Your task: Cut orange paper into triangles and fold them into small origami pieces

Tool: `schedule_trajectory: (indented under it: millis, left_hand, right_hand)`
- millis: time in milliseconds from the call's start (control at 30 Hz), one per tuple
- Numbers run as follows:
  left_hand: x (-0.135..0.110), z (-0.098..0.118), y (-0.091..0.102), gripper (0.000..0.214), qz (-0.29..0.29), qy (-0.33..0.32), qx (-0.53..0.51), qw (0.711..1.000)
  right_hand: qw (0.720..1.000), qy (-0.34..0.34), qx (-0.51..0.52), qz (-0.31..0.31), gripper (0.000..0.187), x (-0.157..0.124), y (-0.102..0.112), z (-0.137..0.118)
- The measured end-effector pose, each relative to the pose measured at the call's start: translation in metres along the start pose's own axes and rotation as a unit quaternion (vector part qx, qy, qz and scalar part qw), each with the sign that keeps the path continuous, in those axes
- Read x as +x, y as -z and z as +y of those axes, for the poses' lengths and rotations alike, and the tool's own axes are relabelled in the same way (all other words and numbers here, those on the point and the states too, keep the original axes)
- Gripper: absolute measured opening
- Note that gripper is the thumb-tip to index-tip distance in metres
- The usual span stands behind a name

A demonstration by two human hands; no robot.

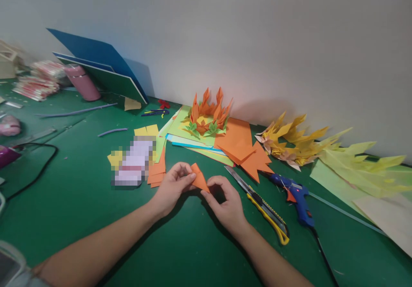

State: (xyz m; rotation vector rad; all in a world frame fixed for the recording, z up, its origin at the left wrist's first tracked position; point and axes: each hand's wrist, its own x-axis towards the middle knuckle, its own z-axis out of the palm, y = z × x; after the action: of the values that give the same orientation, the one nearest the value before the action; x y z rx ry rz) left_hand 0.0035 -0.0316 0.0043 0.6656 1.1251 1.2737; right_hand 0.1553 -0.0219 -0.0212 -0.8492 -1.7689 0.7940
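A small folded piece of orange paper (200,179) is held between my two hands, just above the green table. My left hand (172,188) pinches its left side between thumb and fingers. At its lower right corner, the thumb and fingertips of my right hand (227,203) close on the paper. Close to my left hand lie several orange paper pieces (156,177), partly hidden by a pixelated object (133,162). Beyond my hands stands an orange folded-paper ring with pointed petals and green leaves (206,115), on stacked coloured sheets (174,121).
Right of my hands lie a yellow utility knife (260,205), blade extended, and a blue glue gun (298,196) with its cord. Orange sheets (238,132) and yellow paper rings (289,143) line the wall side. A pink bottle (83,82) and blue boards (93,57) stand back left.
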Motion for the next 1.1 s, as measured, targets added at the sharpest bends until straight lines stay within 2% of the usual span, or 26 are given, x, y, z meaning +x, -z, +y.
schedule_trajectory:
  millis: [167, 433, 533, 667, 900, 1100]
  left_hand:
    - [0.0012, -0.0003, 0.0014, 0.034, 0.009, 0.023, 0.026, 0.999]
    - [0.0020, -0.0007, 0.0023, 0.038, 0.015, 0.039, 0.011, 0.999]
    - [0.0010, -0.0017, 0.0024, 0.036, 0.015, 0.024, 0.033, 0.999]
    - [0.0009, -0.0034, 0.0032, 0.033, 0.015, -0.011, 0.062, 0.998]
    - [0.0026, -0.0043, 0.0051, 0.038, 0.019, -0.005, 0.079, 0.997]
    - [0.0019, -0.0036, 0.0048, 0.038, 0.017, -0.022, 0.138, 0.990]
  right_hand:
    - [1.000, 0.000, -0.010, 0.000, 0.002, -0.0016, 0.0000, 0.0006]
    - [1.000, 0.008, -0.009, 0.004, 0.007, 0.0000, 0.0012, 0.0014]
    - [1.000, 0.018, 0.001, -0.005, 0.009, 0.0010, 0.0011, 0.0001]
    - [1.000, -0.007, 0.012, -0.012, 0.008, 0.0017, 0.0006, -0.0003]
    - [0.999, -0.025, -0.017, -0.023, 0.007, 0.0012, 0.0014, 0.0040]
    - [0.998, -0.045, -0.026, -0.019, 0.009, 0.0020, 0.0015, 0.0045]
